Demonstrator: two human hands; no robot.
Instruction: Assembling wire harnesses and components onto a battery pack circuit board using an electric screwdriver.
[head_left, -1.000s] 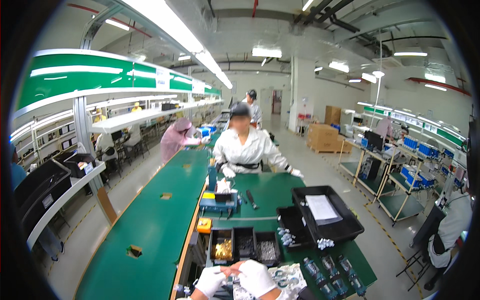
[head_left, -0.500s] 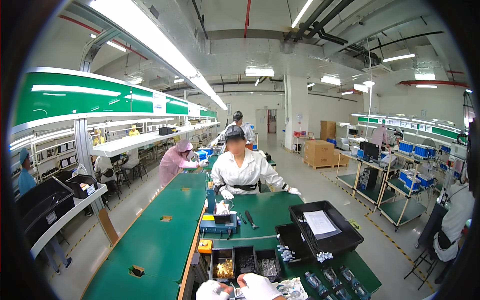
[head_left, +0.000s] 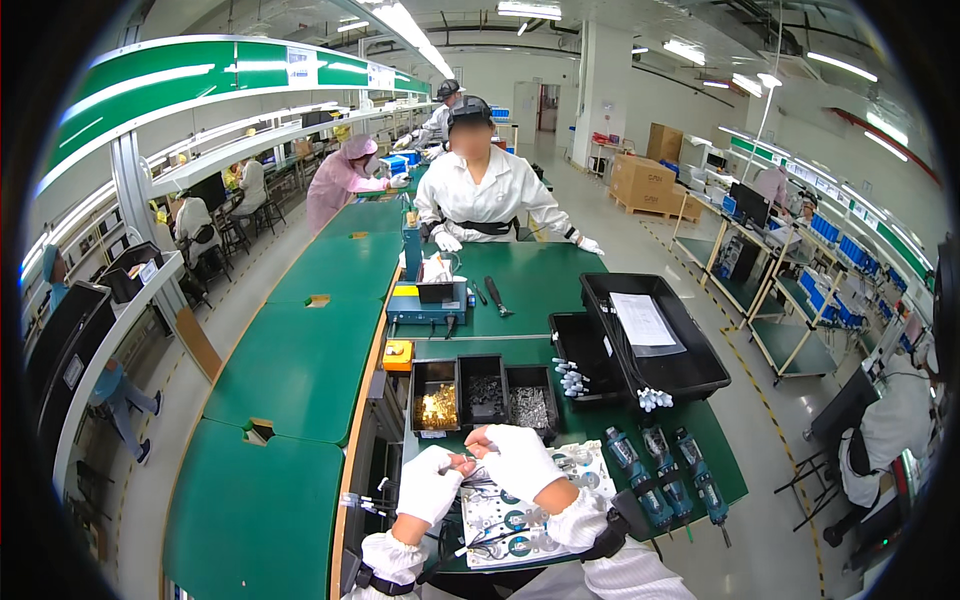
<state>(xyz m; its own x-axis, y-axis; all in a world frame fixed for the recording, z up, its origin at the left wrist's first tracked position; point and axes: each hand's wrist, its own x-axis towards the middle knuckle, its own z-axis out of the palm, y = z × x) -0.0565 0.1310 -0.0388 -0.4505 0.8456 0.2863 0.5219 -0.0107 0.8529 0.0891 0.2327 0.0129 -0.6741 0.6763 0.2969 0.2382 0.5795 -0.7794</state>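
Note:
My left hand and my right hand wear white gloves with bare fingertips. Their fingertips come together in pinches, close to each other; what they hold, if anything, is too small to make out. Below them lies a white panel bearing round metal and teal parts, with dark wires across its left side. Just beyond my hands are black bins: one of brass-coloured pieces, one of small dark parts, and one of silver screws.
Teal power screwdrivers lie to the right. A black tray holds a paper sheet and cables with pale connectors. A blue box and an orange box stand further left. Across the green bench stands a white-coated person.
The view has tilted down, so my hands sit higher in the picture. My forearms and more of the white panel now show. The fingertips remain close together.

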